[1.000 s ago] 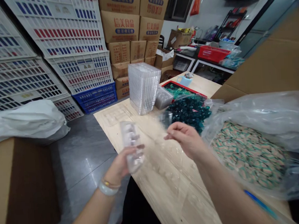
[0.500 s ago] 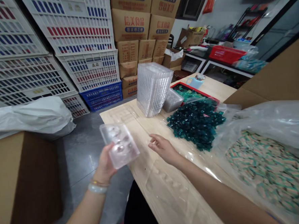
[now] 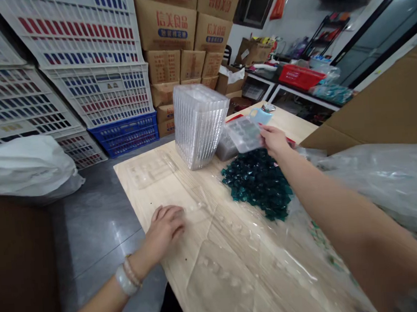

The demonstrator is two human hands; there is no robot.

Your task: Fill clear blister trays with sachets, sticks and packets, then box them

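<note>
My right hand grips the edge of a clear plastic tray with moulded compartments, tilted above the far end of a dark teal pile of small wrapped pieces. Near the table's left edge, my left hand lies low with its fingers loosely bent, nothing visibly held. Beside its fingertips are faint clear plastic trays, hard to tell from the wood. A tall stack of clear trays stands beyond both hands. Behind the held tray, a smaller greyish stack of trays is partly hidden.
The wooden table carries a blue mug at its far end. A plastic bag and an open carton are at the right. White crates, a blue crate and cartons are stacked beyond.
My left hand has let go of the clear tray it held up and come down to the table. My right hand has reached forward and now holds a clear tray.
</note>
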